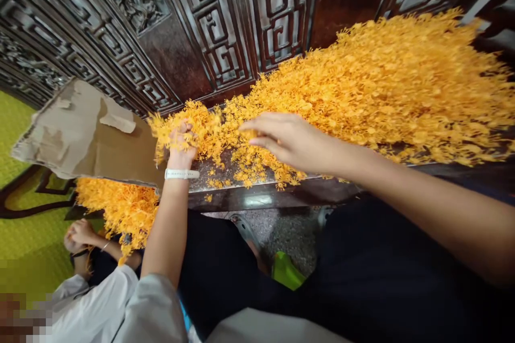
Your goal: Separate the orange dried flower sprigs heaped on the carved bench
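Our left hand (182, 144) is up in a big heap of tiny yellow-orange flowers (382, 86), and its fingers curl shut around a bunch of them. A white wristband (182, 174) sits on that wrist. Our right hand (289, 142) reaches in from the right side, and its fingertips (257, 131) press together on a small pinch of the flowers. The two hands are near each other but do not touch. The heap lies on a dark wood bench (273, 194) and spills toward its front edge, with a few loose flowers on the shiny top. Behind the heap stands a panel of carved dark wood (217, 21) with square, curly shapes in it. A torn brown sheet of cardboard (80, 128) sticks out just beside our left hand, and its edge is close to the heap. Under the cardboard hangs a second pile of flowers (118, 211) that look the same. Near that pile are another person's hands (80, 235), pressed close together, and that person has a white sleeve (92, 295) and a thin bracelet. Below the bench we see dark trousers (225, 268), a speckled grey floor (281, 230) and a bright green slipper (287, 273). A green mat (24, 171) spreads out on the far left.
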{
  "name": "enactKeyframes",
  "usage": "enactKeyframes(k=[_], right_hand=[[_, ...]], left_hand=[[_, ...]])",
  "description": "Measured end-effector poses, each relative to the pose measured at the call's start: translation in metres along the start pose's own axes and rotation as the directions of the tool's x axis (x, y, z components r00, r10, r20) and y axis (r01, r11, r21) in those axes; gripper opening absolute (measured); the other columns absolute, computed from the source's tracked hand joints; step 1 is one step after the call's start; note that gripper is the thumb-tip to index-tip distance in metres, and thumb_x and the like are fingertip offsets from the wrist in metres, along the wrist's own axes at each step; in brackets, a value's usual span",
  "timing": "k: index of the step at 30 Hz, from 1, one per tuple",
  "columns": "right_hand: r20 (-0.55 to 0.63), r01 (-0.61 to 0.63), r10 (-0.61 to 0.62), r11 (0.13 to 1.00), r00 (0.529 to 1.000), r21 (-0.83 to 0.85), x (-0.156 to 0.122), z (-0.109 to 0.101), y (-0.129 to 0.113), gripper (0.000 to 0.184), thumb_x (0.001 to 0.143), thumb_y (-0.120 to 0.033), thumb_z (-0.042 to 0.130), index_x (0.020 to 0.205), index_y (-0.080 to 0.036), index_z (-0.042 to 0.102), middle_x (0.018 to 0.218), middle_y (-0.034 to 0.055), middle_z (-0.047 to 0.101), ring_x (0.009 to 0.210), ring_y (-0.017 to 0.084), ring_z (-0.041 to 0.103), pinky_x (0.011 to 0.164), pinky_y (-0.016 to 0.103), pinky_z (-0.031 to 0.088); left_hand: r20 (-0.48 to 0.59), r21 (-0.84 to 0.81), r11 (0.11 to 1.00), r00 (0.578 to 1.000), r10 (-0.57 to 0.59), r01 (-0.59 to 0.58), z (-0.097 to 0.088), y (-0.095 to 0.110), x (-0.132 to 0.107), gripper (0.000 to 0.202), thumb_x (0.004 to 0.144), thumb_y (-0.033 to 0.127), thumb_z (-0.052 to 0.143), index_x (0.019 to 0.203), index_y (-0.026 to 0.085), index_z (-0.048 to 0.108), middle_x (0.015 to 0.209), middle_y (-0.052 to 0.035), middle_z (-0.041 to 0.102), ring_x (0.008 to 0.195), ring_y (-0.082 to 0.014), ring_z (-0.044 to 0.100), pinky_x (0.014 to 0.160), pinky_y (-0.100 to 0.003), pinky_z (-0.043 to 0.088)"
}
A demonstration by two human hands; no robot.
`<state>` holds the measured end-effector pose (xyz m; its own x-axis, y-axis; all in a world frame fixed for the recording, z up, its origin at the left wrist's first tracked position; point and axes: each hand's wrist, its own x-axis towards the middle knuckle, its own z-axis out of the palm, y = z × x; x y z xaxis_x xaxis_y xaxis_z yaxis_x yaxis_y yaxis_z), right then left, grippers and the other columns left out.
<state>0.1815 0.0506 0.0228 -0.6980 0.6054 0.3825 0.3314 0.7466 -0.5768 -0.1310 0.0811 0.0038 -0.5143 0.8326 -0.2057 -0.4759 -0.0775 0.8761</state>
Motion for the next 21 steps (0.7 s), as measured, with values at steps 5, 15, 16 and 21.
enactKeyframes(k=[5,15,16,21], right_hand=[[-0.125,-0.298,0.276,0.927,0.953,-0.229,0.003,-0.014,0.049,0.064,0.106,-0.053,0.055,0.153,-0.01,0.061,0.158,0.0294,0.047,0.145,0.051,0.051,0.117,0.07,0.046],[0.069,-0.208,0.221,0.965,0.973,-0.159,0.012,0.018,0.028,0.049,0.111,-0.052,0.049,0.114,-0.009,0.072,0.126,0.0224,0.066,0.111,0.032,0.064,0.1,0.047,0.052],[0.055,-0.202,0.212,0.968,0.976,-0.152,0.013,0.022,0.03,0.04,0.112,-0.043,0.047,0.108,-0.011,0.071,0.116,0.0183,0.068,0.101,0.028,0.063,0.093,0.043,0.051],[0.057,0.004,0.013,0.962,0.998,-0.272,0.012,0.036,0.004,0.034,0.113,-0.029,0.041,0.101,-0.014,0.069,0.101,0.0138,0.067,0.093,0.025,0.055,0.078,0.037,0.04]], left_hand=[[0.033,0.046,0.998,0.999,-0.04,0.039,0.007,-0.014,-0.024,0.022,0.101,0.001,0.055,0.091,0.02,0.061,0.065,0.0058,0.059,0.049,-0.0038,0.056,0.047,-0.012,0.04],[0.266,0.046,0.946,0.909,-0.322,0.321,0.059,-0.066,-0.082,0.032,0.099,-0.006,0.05,0.109,0.02,0.066,0.083,0.0006,0.069,0.07,-0.0082,0.07,0.067,-0.015,0.057],[0.28,0.034,0.947,0.906,-0.316,0.32,0.059,-0.067,-0.084,0.03,0.1,-0.005,0.049,0.106,0.019,0.065,0.084,0.0005,0.069,0.07,-0.0077,0.069,0.068,-0.015,0.057],[0.283,0.124,0.966,0.924,-0.256,0.229,0.041,-0.058,-0.073,0.018,0.106,0.01,0.054,0.093,0.02,0.064,0.082,-0.0015,0.065,0.068,-0.0107,0.063,0.059,-0.02,0.052]])
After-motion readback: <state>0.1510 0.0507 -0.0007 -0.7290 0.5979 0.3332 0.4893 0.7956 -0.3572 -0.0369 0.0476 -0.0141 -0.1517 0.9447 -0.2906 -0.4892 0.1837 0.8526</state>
